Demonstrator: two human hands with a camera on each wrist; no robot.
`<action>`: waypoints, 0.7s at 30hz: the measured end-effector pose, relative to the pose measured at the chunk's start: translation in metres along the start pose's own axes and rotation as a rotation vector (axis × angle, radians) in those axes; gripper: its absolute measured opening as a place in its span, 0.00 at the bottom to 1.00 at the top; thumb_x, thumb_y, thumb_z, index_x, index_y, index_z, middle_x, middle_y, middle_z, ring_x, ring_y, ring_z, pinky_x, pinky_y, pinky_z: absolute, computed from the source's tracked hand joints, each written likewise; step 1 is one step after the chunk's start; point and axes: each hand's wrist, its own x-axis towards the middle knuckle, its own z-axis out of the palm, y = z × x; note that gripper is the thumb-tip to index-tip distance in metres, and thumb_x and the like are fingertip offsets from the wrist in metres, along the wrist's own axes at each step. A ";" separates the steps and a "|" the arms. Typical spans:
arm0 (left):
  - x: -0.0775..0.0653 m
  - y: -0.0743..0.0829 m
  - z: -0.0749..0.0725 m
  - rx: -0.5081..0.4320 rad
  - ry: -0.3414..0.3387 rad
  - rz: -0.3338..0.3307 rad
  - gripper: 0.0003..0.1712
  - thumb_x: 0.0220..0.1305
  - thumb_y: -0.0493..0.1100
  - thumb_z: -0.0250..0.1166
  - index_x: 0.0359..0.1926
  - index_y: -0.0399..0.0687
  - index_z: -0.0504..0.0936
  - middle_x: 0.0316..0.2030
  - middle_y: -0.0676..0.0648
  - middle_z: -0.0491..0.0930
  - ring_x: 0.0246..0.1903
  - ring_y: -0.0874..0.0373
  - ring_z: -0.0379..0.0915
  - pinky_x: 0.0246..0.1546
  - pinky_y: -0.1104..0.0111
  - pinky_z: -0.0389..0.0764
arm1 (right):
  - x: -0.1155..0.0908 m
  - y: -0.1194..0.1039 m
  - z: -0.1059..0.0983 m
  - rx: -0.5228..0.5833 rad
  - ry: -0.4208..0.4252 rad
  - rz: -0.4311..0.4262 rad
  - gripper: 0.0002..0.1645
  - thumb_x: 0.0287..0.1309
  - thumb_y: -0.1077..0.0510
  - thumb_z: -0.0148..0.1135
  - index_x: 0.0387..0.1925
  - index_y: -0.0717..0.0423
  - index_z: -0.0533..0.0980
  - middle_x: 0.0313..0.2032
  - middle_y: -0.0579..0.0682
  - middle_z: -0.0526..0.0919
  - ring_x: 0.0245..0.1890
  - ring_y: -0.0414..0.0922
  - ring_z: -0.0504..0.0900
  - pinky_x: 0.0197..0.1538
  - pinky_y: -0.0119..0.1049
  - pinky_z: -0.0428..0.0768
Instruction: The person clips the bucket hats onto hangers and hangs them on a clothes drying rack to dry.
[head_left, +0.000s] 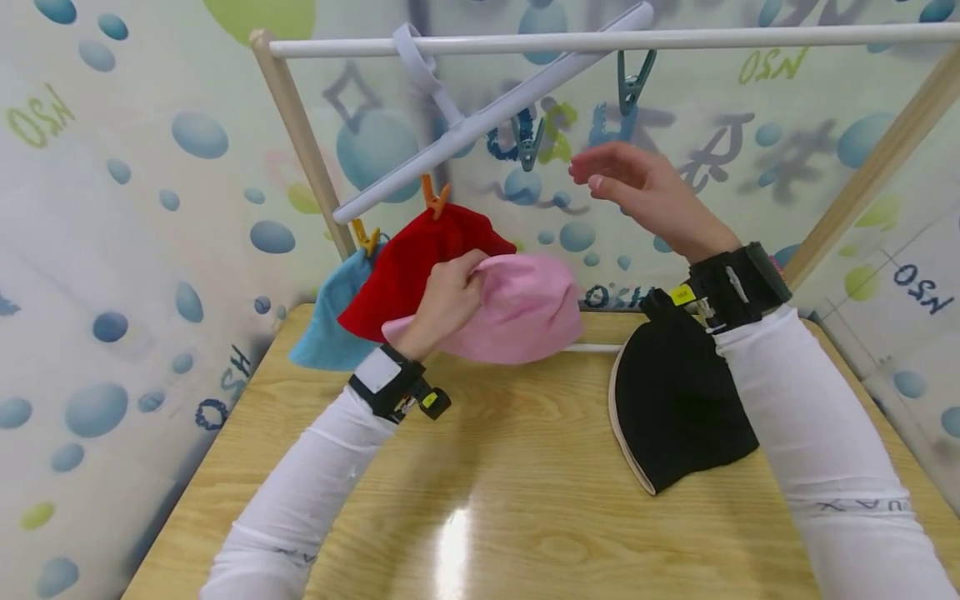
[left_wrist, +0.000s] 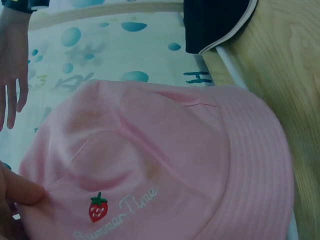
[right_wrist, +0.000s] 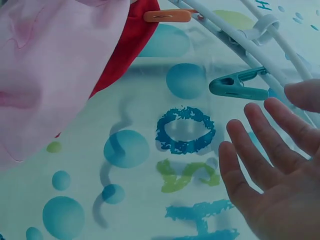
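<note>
The left hand (head_left: 448, 296) pinched a pink fabric bucket hat (head_left: 532, 308) before a red cloth hat (head_left: 420, 262); only the left wrist view showed the embroidered red strawberry (left_wrist: 98, 209). The right hand (head_left: 660, 198), fingers extended, gripped nothing near a teal plastic clip (right_wrist: 247, 93) on the tilted white plastic hanger (head_left: 495, 112).

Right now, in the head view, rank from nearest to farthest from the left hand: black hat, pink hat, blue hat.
1. Pink hat: held in the left hand.
2. Blue hat: on the left.
3. Black hat: on the right.
</note>
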 end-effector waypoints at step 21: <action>0.006 -0.002 -0.019 0.058 -0.021 -0.077 0.14 0.61 0.32 0.51 0.46 0.38 0.77 0.38 0.38 0.81 0.32 0.47 0.72 0.39 0.57 0.79 | 0.049 -0.009 0.031 0.198 0.138 -0.089 0.22 0.68 0.64 0.41 0.61 0.61 0.62 0.61 0.57 0.65 0.60 0.48 0.64 0.64 0.47 0.63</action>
